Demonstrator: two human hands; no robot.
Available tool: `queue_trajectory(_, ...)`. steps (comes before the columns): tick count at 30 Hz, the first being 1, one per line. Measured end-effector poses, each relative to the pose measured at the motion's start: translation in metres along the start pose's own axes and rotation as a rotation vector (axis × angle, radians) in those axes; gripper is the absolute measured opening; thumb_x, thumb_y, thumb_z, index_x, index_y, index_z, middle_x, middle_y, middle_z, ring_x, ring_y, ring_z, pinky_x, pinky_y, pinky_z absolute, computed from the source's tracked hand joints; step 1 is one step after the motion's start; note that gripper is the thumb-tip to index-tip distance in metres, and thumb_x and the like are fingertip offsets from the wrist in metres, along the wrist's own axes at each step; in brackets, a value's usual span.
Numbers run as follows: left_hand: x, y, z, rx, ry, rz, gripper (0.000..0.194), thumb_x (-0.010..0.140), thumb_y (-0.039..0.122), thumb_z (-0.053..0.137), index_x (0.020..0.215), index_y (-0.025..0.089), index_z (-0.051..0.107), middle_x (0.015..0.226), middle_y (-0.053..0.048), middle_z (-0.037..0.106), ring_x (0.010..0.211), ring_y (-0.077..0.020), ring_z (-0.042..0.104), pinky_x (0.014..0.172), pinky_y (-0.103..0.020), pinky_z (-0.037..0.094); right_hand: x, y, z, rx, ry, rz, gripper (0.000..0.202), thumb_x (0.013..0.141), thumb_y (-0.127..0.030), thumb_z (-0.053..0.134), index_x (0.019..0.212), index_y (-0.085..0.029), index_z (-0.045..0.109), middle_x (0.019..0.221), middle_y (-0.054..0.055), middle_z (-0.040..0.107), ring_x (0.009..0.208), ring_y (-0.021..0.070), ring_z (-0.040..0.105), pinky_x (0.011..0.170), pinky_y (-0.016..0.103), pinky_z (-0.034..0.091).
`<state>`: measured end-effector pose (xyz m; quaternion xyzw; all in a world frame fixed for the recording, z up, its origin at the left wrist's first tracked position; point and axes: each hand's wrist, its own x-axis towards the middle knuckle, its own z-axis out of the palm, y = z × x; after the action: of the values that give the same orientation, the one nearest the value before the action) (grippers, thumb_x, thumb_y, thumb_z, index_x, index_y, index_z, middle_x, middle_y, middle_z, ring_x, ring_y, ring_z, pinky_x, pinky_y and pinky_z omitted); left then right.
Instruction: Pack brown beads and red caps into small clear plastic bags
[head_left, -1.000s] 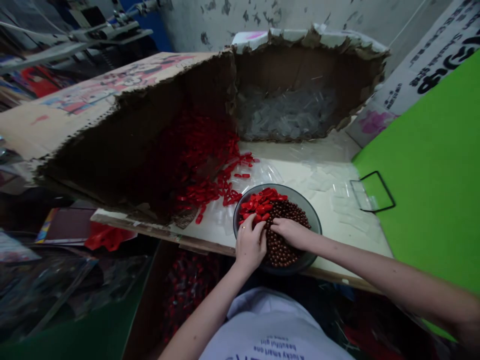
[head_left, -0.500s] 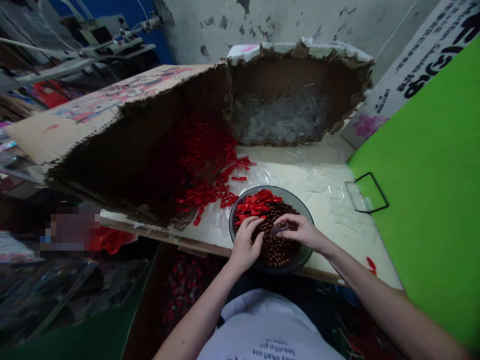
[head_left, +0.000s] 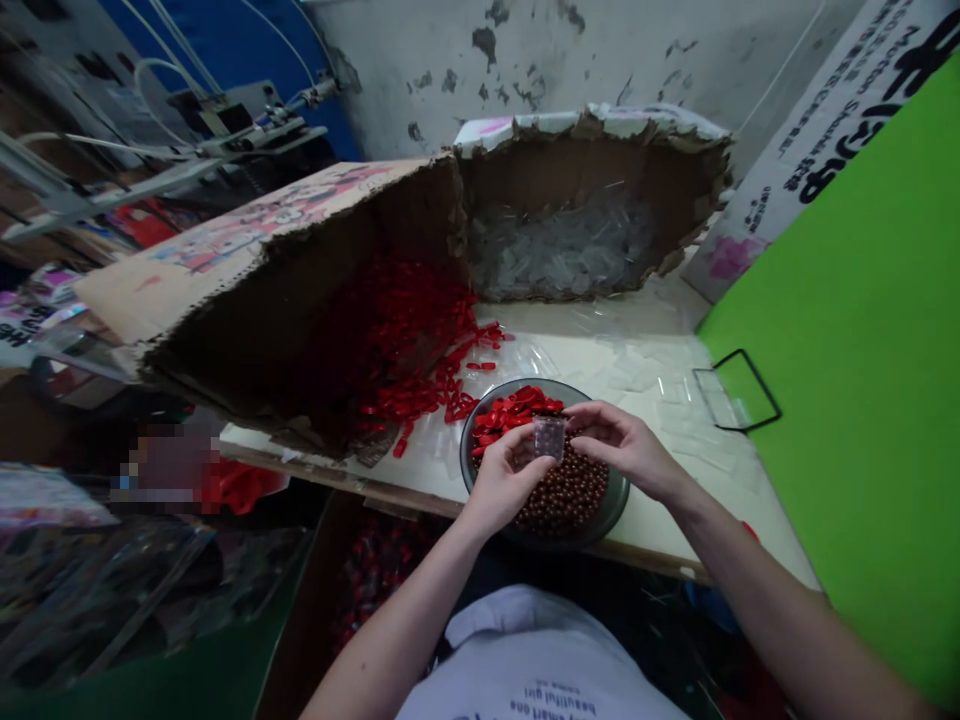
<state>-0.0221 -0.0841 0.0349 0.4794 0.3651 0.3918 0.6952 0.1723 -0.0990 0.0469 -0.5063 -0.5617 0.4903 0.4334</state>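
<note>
A small clear plastic container (head_left: 550, 438) with dark contents is pinched between the thumb and fingers of my left hand (head_left: 504, 478), above a grey bowl (head_left: 618, 498). My right hand (head_left: 631, 450) is just right of the container, its fingers curved and its thumb apart from them; whether its fingertips touch the container or hold a small bead cannot be made out. Many brown beads (head_left: 562, 500) fill the bowl's front and right. Red plastic pieces (head_left: 510, 410) lie heaped at its back left.
Behind the bowl, a torn cardboard box (head_left: 247, 290) spills red pieces, and another box (head_left: 667, 200) holds clear tubes. Clear pieces lie on the white table (head_left: 652, 320). A green panel (head_left: 870, 350) with a black wire handle (head_left: 765, 385) stands right.
The clear container has passed from my right hand to my left and is upright above the bowl. My left hand has left the red pieces. The view has shifted slightly.
</note>
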Motion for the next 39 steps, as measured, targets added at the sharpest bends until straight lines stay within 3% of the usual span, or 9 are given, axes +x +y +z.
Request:
queue_trajectory(4,-0.003,0.009,0.003,0.001,-0.024,0.001,0.050,0.070,0.025,0.074,0.116,0.014,0.059,0.111,-0.011,0.069,0.102,-0.0230,0.065,0.096,-0.039,0.049,-0.006,-0.009,-0.004,-0.022,0.023,-0.032,0.036,0.078,-0.034,0.068,0.111,-0.022,0.061,0.099,0.006,0.067,0.091,0.0191,0.064,0.081,0.035,0.054)
queue_trajectory(9,-0.007,0.005,0.001,0.074,-0.117,0.013,0.046,0.073,0.023,0.070,0.117,0.015,0.061,0.117,-0.011,0.067,0.108,-0.0238,0.063,0.099,-0.039,0.046,-0.006,-0.016,-0.006,-0.139,-0.077,-0.060,0.029,0.079,-0.036,0.066,0.103,-0.021,0.063,0.098,0.005,0.068,0.086,0.0181,0.065,0.080,0.035,0.053)
queue_trajectory(15,-0.010,-0.003,-0.019,0.296,-0.183,0.038,0.040,0.079,0.019,0.062,0.119,0.016,0.061,0.118,-0.009,0.067,0.109,-0.0235,0.061,0.101,-0.039,0.044,0.000,-0.022,-0.004,-0.408,-0.290,-0.104,0.019,0.080,-0.029,0.063,0.098,-0.022,0.063,0.089,0.001,0.066,0.072,0.0138,0.061,0.067,0.026,0.049)
queue_trajectory(20,-0.009,-0.010,-0.035,0.377,-0.211,0.009,0.038,0.079,0.017,0.060,0.116,0.017,0.063,0.120,-0.010,0.066,0.112,-0.0230,0.060,0.103,-0.039,0.042,0.003,-0.020,0.003,-0.502,-0.370,-0.103,0.010,0.081,-0.028,0.061,0.087,-0.021,0.059,0.076,-0.002,0.061,0.067,0.0126,0.057,0.062,0.024,0.044)
queue_trajectory(26,-0.006,-0.015,-0.042,0.201,-0.139,-0.060,0.038,0.076,0.022,0.066,0.114,0.017,0.063,0.120,-0.010,0.065,0.111,-0.0233,0.060,0.100,-0.039,0.044,0.007,0.007,-0.007,-0.668,-0.360,-0.074,0.005,0.080,-0.026,0.059,0.081,-0.021,0.060,0.076,0.000,0.063,0.069,0.0153,0.058,0.065,0.026,0.042)
queue_trajectory(31,-0.006,-0.010,-0.035,-0.039,-0.042,-0.136,0.046,0.069,0.021,0.072,0.113,0.016,0.062,0.111,-0.009,0.067,0.093,-0.0203,0.064,0.080,-0.032,0.053,0.023,0.046,-0.012,-0.729,-0.178,-0.047,0.011,0.080,-0.023,0.055,0.086,-0.021,0.065,0.085,0.004,0.068,0.078,0.0191,0.061,0.073,0.031,0.045)
queue_trajectory(34,-0.005,-0.004,-0.029,-0.120,-0.029,-0.113,0.046,0.067,0.020,0.073,0.111,0.016,0.062,0.108,-0.008,0.068,0.093,-0.0198,0.063,0.078,-0.030,0.052,0.037,0.064,0.006,-0.659,-0.117,-0.082,0.017,0.081,-0.025,0.055,0.095,-0.020,0.065,0.090,0.005,0.069,0.079,0.0190,0.062,0.074,0.031,0.046)
queue_trajectory(39,-0.005,0.003,-0.025,-0.185,-0.033,-0.074,0.047,0.065,0.020,0.075,0.110,0.016,0.062,0.108,-0.009,0.068,0.095,-0.0195,0.062,0.080,-0.030,0.051,0.054,0.079,0.050,-0.600,-0.166,-0.159,0.020,0.076,-0.022,0.062,0.095,-0.018,0.066,0.094,0.008,0.069,0.085,0.0210,0.063,0.078,0.033,0.048)
